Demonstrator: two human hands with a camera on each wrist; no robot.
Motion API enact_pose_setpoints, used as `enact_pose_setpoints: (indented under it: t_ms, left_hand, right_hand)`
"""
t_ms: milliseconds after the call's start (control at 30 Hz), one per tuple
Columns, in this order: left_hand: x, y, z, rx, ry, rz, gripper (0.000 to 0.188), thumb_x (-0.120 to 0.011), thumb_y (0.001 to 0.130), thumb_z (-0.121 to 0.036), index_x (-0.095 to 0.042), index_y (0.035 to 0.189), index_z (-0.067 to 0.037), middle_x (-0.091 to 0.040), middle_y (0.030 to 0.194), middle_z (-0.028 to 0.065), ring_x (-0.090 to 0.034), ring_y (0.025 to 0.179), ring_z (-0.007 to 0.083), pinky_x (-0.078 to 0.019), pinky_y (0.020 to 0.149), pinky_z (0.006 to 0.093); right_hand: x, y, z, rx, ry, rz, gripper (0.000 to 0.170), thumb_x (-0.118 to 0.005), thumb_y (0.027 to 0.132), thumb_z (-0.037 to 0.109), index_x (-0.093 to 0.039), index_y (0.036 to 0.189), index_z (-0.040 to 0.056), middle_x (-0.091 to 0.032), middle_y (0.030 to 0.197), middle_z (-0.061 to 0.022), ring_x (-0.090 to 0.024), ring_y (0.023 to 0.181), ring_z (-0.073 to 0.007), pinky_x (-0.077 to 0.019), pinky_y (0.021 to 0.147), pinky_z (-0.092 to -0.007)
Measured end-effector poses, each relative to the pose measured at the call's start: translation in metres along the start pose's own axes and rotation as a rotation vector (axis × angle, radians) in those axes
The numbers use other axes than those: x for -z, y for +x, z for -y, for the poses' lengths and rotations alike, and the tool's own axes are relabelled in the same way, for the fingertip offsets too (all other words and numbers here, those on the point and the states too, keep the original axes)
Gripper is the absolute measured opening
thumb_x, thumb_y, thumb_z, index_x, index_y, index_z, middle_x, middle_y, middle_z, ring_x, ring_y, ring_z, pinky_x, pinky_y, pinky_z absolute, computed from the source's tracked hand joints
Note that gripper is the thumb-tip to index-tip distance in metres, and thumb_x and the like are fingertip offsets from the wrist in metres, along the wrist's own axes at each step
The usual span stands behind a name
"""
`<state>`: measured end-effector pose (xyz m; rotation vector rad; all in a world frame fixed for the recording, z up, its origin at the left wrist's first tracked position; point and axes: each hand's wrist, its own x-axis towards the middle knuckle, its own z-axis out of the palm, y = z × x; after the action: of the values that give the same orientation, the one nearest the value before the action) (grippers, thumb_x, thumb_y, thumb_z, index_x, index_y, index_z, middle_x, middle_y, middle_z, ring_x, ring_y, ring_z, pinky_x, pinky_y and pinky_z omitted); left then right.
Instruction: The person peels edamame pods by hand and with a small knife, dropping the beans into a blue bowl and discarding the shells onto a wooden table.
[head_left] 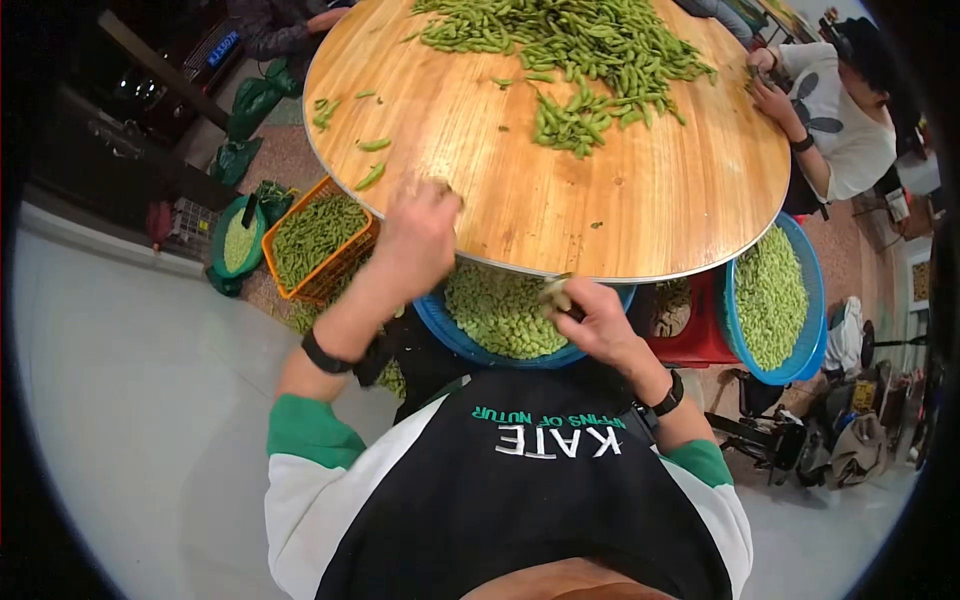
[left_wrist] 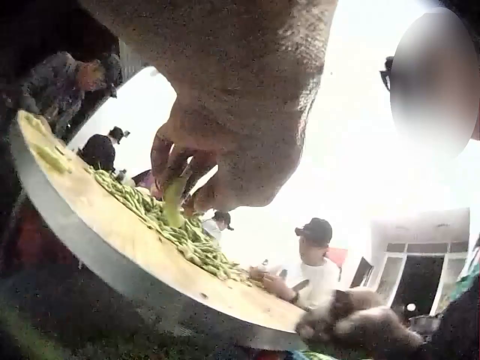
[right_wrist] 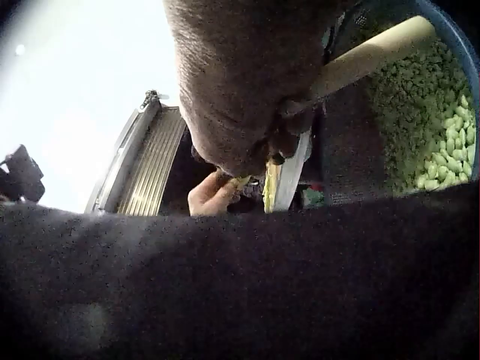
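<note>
Left fingers (left_wrist: 160, 159) pinch a pod (left_wrist: 175, 199), clear only from left wrist.

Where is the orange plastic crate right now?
In the head view, the orange plastic crate is at left, between the round wooden table and a green container of pale beans.

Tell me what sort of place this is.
Likely an informal bean-shelling workspace, perhaps in a home or shop: green pods heaped on a round wooden table, shelled beans in blue baskets, another person alongside.
</note>
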<state>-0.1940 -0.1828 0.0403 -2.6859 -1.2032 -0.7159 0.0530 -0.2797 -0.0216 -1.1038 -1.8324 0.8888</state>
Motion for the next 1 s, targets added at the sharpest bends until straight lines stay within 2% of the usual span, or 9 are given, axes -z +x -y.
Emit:
enact_pose_setpoints:
  t_ms: [133, 267, 400, 467, 600, 667, 700, 800, 1000]
  left_hand:
    - [-0.053, 0.067, 0.047, -0.162, -0.256, -0.069, 0.020, -0.052, 0.073, 0.003, -0.060, 0.090, -0.004, -0.057, 0.094, 0.0159, -0.054, 0.093, 0.0346, -0.0465, 0.081, 0.0411]
    - [-0.113, 0.129, 0.053, -0.325, -0.288, -0.127, 0.022, -0.052, 0.074, 0.003, -0.059, 0.093, -0.004, -0.057, 0.096, 0.0155, -0.054, 0.095, 0.0348, -0.0470, 0.082, 0.0417]
    - [-0.139, 0.149, 0.058, -0.334, -0.247, -0.065, 0.027, -0.054, 0.074, 0.003, -0.058, 0.099, -0.004, -0.056, 0.097, 0.0165, -0.054, 0.095, 0.0361, -0.0468, 0.082, 0.0407]
    - [-0.140, 0.143, 0.057, -0.220, -0.297, 0.001, 0.021, -0.056, 0.076, -0.001, -0.059, 0.097, -0.004, -0.057, 0.094, 0.0171, -0.055, 0.089, 0.0380, -0.0477, 0.078, 0.0413]
    - [-0.106, 0.113, 0.034, 0.023, -0.443, 0.155, 0.010, -0.058, 0.081, -0.004, -0.060, 0.091, -0.001, -0.060, 0.081, 0.0132, -0.059, 0.072, 0.0281, -0.0488, 0.063, 0.0345]
    - [-0.077, 0.094, 0.012, 0.460, -1.126, 0.330, 0.011, -0.061, 0.084, -0.007, -0.063, 0.090, 0.002, -0.063, 0.073, 0.0064, -0.058, 0.064, 0.0173, -0.0483, 0.061, 0.0318]
    - [-0.071, 0.082, 0.001, 0.430, -1.216, 0.315, 0.012, -0.063, 0.085, -0.009, -0.064, 0.089, 0.002, -0.061, 0.073, 0.0023, -0.053, 0.062, 0.0063, -0.0436, 0.055, 0.0227]
    - [-0.056, 0.054, -0.024, 0.521, -1.486, 0.457, 0.009, -0.063, 0.086, -0.009, -0.064, 0.087, 0.000, -0.060, 0.071, 0.0014, -0.050, 0.057, 0.0044, -0.0394, 0.050, 0.0194]
    - [-0.050, 0.035, -0.040, 0.508, -1.526, 0.544, 0.009, -0.063, 0.087, -0.009, -0.063, 0.087, 0.000, -0.059, 0.072, -0.0010, -0.051, 0.062, 0.0034, -0.0388, 0.052, 0.0188]
  right_hand:
    - [-0.004, 0.003, -0.002, 0.238, -0.183, 0.064, 0.023, -0.073, 0.073, 0.006, -0.060, 0.092, 0.0008, -0.048, 0.069, -0.0106, -0.051, 0.062, -0.0262, -0.0417, 0.056, -0.0333]
    - [0.007, -0.003, 0.005, 0.079, -0.177, 0.077, 0.022, -0.071, 0.074, 0.008, -0.057, 0.090, 0.0016, -0.056, 0.076, -0.0140, -0.057, 0.070, -0.0327, -0.0471, 0.062, -0.0371]
    - [0.013, -0.013, -0.001, -0.015, -0.054, 0.002, 0.026, -0.066, 0.078, 0.006, -0.059, 0.102, -0.0002, -0.056, 0.076, -0.0132, -0.059, 0.069, -0.0274, -0.0478, 0.063, -0.0332]
    - [0.016, -0.018, -0.005, -0.145, 0.149, -0.038, 0.034, -0.058, 0.084, 0.005, -0.056, 0.118, -0.0029, -0.056, 0.078, -0.0052, -0.058, 0.072, -0.0140, -0.0471, 0.064, -0.0274]
    - [0.023, -0.007, 0.007, -0.385, 0.555, -0.182, 0.036, -0.045, 0.093, 0.005, -0.049, 0.128, -0.0009, -0.057, 0.078, -0.0040, -0.052, 0.064, -0.0063, -0.0427, 0.052, -0.0212]
    - [0.024, 0.005, 0.011, -0.371, 0.606, -0.198, 0.037, -0.042, 0.096, 0.010, -0.045, 0.132, 0.0005, -0.057, 0.081, -0.0035, -0.048, 0.060, -0.0040, -0.0377, 0.046, -0.0174]
    - [0.023, 0.011, 0.010, -0.361, 0.734, -0.228, 0.037, -0.042, 0.097, 0.012, -0.044, 0.132, 0.0007, -0.056, 0.082, -0.0039, -0.048, 0.059, -0.0049, -0.0380, 0.046, -0.0183]
    - [0.018, 0.022, 0.007, -0.372, 0.937, -0.253, 0.037, -0.043, 0.098, 0.018, -0.043, 0.132, 0.0021, -0.055, 0.084, -0.0046, -0.046, 0.058, -0.0073, -0.0373, 0.045, -0.0197]
    - [0.013, 0.020, 0.011, -0.404, 1.176, -0.111, 0.028, -0.044, 0.098, 0.018, -0.047, 0.122, 0.0040, -0.054, 0.083, -0.0053, -0.044, 0.058, -0.0084, -0.0359, 0.044, -0.0198]
